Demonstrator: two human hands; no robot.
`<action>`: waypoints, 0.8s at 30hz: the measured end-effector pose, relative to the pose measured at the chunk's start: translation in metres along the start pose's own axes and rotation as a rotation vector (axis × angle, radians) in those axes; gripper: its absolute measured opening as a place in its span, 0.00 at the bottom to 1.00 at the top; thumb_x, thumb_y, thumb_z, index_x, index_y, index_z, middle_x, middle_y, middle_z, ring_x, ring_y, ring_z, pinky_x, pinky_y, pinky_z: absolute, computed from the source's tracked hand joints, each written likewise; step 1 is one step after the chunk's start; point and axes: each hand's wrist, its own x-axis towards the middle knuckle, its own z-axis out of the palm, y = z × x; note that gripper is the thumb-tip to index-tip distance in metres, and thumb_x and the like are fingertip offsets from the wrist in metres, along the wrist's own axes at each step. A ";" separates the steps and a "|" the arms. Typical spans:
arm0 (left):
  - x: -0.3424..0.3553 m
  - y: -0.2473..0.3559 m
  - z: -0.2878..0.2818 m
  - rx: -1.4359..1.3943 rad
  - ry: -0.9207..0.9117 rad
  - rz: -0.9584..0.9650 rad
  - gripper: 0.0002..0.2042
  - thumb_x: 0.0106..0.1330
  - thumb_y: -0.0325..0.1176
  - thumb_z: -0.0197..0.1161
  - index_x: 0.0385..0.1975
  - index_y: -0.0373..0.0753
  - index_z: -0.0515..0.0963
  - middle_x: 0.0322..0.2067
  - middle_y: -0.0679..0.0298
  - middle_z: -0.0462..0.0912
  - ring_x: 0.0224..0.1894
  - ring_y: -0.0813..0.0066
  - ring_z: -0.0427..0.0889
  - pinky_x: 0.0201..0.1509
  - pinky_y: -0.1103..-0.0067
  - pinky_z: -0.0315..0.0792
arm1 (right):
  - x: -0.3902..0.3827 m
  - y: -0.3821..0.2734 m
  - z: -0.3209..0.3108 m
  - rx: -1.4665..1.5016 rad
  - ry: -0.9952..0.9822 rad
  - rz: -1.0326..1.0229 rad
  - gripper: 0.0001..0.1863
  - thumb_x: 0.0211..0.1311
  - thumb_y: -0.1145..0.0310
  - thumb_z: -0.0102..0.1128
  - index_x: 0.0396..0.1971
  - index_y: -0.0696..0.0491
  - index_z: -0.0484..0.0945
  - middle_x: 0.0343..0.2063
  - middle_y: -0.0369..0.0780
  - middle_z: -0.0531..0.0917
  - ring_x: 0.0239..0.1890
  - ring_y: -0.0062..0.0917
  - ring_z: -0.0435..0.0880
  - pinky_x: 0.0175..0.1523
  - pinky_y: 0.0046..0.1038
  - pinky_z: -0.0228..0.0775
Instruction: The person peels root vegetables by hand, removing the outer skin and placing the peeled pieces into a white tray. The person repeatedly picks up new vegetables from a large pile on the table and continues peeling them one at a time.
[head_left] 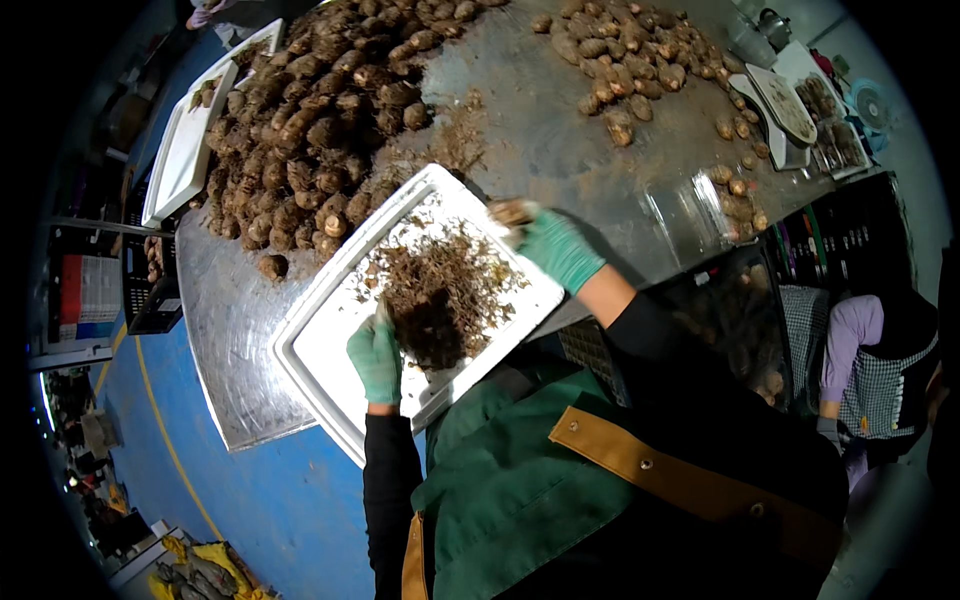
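Metal surface (pixel 240 365): tuber heap (pixel 310 130), wht tray (pixel 330 370)

Tray is set nr heap; root debris (pixel 430 300) is held inside. By R hand (pixel 562 250), brown lump (pixel 510 212) is gripped at rim; L hand (pixel 376 358)'s fingers: grip can't be told.

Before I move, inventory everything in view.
Steel table: one, grey, centre
Larger taro pile: one, brown, upper left
Smaller taro pile: one, lighter brown, upper right
Front tray: one, white, centre
Root scraps: one heap, brown, inside front tray
Side trays: at least two, white, left edge
Apparent scale: one, pale, right
Kettle: one, dark, top right
Fan: one, blue, far right
Crates: several, black, left and right
Bags: some, yellow, lower left
Co-workers: two, lilac-sleeved, right and top left
Apron: one, green, person's front
Left hand: one, green-gloved, beside scraps
Right hand: one, green-gloved, holding brownish object
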 end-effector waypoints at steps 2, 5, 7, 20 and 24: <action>-0.008 -0.009 -0.013 0.245 0.057 0.258 0.12 0.62 0.37 0.58 0.35 0.32 0.76 0.30 0.58 0.77 0.33 0.69 0.75 0.39 0.75 0.69 | 0.029 -0.034 -0.046 0.535 -0.188 0.190 0.08 0.58 0.70 0.44 0.26 0.57 0.72 0.18 0.35 0.71 0.15 0.18 0.63 0.20 0.19 0.62; -0.018 0.011 -0.030 0.129 0.039 0.188 0.10 0.60 0.34 0.59 0.36 0.35 0.77 0.36 0.56 0.77 0.41 0.62 0.75 0.47 0.72 0.68 | 0.054 -0.093 -0.070 0.452 0.229 -0.152 0.13 0.58 0.60 0.50 0.30 0.57 0.71 0.19 0.37 0.73 0.16 0.20 0.66 0.25 0.21 0.70; -0.022 -0.003 -0.041 0.078 0.050 0.080 0.09 0.59 0.33 0.61 0.34 0.34 0.78 0.34 0.58 0.78 0.38 0.65 0.76 0.44 0.73 0.69 | 0.061 -0.115 -0.040 0.491 0.462 -0.232 0.16 0.61 0.58 0.49 0.34 0.58 0.72 0.22 0.40 0.75 0.18 0.21 0.69 0.30 0.22 0.73; -0.031 0.008 -0.039 0.191 0.074 0.150 0.08 0.57 0.31 0.62 0.33 0.34 0.79 0.32 0.54 0.78 0.40 0.61 0.76 0.45 0.72 0.69 | 0.167 0.084 0.183 -2.287 -0.572 -0.637 0.16 0.53 0.65 0.58 0.43 0.50 0.74 0.39 0.44 0.75 0.39 0.39 0.76 0.44 0.42 0.68; -0.037 -0.003 -0.050 0.157 0.146 0.106 0.09 0.58 0.33 0.62 0.33 0.34 0.79 0.32 0.54 0.79 0.40 0.60 0.77 0.45 0.72 0.70 | 0.172 0.085 0.202 -2.359 -0.621 -0.504 0.14 0.54 0.67 0.57 0.41 0.53 0.74 0.37 0.43 0.76 0.35 0.36 0.76 0.41 0.39 0.70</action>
